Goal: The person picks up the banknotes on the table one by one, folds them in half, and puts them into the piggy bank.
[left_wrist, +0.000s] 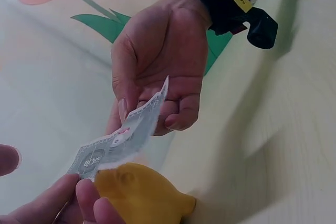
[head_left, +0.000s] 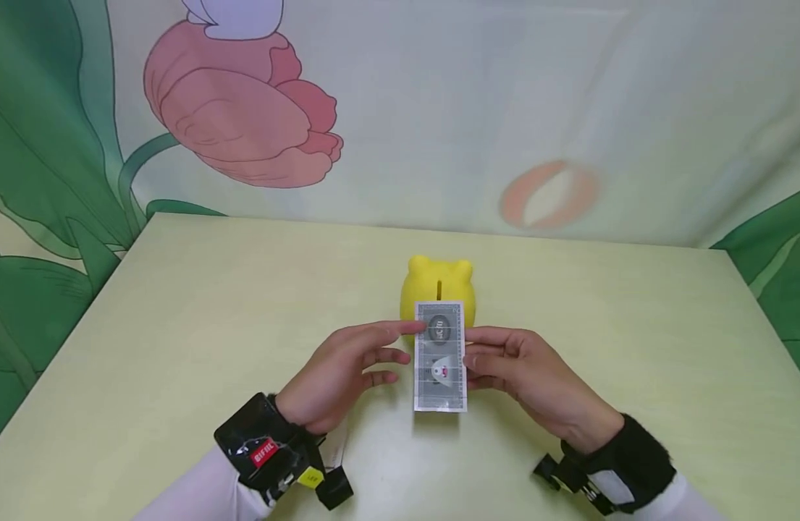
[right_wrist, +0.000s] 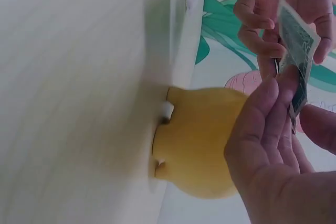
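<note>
A small grey banknote (head_left: 441, 391) with a pale cartoon figure on it is held up in front of a yellow piggy bank (head_left: 439, 273). My right hand (head_left: 526, 369) pinches the note's right edge between thumb and fingers. My left hand (head_left: 344, 369) is at the opposite side, one straight finger reaching over the note's upper left edge, the other fingers loosely bent. In the left wrist view, the left thumb stands apart from the note (left_wrist: 128, 137). The bank's dark slot (head_left: 439, 289) faces up, just beyond the note's far end; its lower front is covered by the note.
The piggy bank stands on a pale wooden table (head_left: 230, 289). A whitish strip (head_left: 335, 443) lies partly hidden beside the left wrist. Behind the table hangs a printed cloth (head_left: 426, 130) with flowers and leaves. Both wrists wear black camera straps.
</note>
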Action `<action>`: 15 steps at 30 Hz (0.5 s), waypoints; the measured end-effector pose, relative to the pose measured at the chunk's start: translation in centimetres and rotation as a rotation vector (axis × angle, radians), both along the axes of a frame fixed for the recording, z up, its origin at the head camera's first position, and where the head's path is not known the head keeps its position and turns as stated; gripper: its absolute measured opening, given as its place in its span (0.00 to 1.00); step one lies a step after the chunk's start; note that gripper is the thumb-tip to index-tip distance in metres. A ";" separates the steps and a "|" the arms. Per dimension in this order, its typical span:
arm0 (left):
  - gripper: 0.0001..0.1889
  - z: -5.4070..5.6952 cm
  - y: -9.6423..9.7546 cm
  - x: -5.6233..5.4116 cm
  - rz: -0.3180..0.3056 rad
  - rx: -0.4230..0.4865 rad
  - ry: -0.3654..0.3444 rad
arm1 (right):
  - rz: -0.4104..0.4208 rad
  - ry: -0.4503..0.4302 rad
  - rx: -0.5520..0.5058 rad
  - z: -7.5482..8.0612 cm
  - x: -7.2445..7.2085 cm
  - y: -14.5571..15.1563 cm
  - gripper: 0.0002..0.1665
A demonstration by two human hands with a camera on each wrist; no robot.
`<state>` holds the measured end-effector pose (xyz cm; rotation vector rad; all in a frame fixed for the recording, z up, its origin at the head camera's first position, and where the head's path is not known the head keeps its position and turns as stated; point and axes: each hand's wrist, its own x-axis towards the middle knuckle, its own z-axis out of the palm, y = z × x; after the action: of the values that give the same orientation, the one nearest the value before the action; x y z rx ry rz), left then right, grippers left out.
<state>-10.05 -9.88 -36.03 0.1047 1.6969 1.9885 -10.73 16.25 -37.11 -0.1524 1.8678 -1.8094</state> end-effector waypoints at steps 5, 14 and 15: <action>0.23 -0.5 0.5 -0.2 0.024 0.004 -0.006 | -0.044 -0.010 0.010 -0.2 -0.2 0.2 0.27; 0.22 -2.1 1.9 -0.4 0.026 0.006 -0.004 | -0.084 -0.005 0.004 -0.2 -0.4 0.6 0.28; 0.22 -2.4 2.0 -0.4 0.010 0.012 -0.003 | -0.082 -0.004 0.004 -0.3 -0.4 0.6 0.28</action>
<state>-10.46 -7.84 -38.40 0.0977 1.6874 2.0051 -11.09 16.85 -37.40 -0.0716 1.9006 -1.8588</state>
